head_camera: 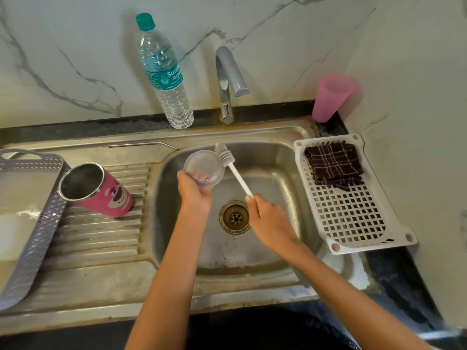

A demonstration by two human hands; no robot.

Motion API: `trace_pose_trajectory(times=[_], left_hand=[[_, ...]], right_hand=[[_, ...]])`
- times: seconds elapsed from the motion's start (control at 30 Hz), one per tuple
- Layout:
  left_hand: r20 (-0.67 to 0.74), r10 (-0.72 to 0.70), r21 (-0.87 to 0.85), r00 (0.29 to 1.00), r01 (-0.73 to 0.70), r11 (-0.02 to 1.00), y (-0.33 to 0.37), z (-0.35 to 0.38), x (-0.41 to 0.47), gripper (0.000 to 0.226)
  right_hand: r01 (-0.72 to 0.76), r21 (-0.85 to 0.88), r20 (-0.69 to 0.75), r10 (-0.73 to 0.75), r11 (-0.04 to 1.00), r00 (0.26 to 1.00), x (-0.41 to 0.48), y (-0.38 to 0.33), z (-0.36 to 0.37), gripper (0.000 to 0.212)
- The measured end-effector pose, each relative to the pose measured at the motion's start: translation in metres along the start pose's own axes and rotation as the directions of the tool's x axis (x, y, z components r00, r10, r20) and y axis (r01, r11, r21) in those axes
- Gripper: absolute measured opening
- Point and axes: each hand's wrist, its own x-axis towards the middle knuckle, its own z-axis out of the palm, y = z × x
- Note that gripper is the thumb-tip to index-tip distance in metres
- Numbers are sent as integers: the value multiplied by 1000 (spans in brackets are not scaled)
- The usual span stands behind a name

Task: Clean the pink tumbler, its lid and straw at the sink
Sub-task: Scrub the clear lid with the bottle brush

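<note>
The steel sink (265, 160) is taking up the middle of the surface. On its ribbed drainboard (101, 236) to the left, the pink tumbler (101, 190) is lying tilted, its open mouth leaning against the grey basket (38, 223). It is looking like stiff, steel-lined ware, probably the heaviest piece and likely slick when wet, so wrapping the body midway is seeming the safest hold. Over the basin the left hand (193, 190) is gripping the clear lid (203, 168), its fingers (184, 176) curling round the lower rim and leaving the face free. The lid is appearing to be light, rigid plastic, and an edge hold is suiting it. The right hand (267, 218) is clasping the white brush (236, 174) low on its handle, with the bristle head touching the lid's far edge. The thin metal straw (141, 145) is lying on the sink's back ledge, well apart from both hands. Being narrow and probably slippery, it is calling for a fingertip pinch near one end.
</note>
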Motion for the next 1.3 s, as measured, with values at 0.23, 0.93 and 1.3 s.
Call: trace_pose_trajectory(times=[0.23,0.93,1.3], left_hand=[[76,41,-107,996,-32,994,23,23,5,58],[70,14,228,997,-30,973,-4,31,-11,41],[39,104,370,994,-111,923,2,30,-12,38]], right_hand=[[-20,-45,37,22,999,999,-8,11,12,34],[125,-279,-105,-160,952,982,-2,-10,3,34],[111,-257,-85,-136,960,987,-3,-6,-1,33]])
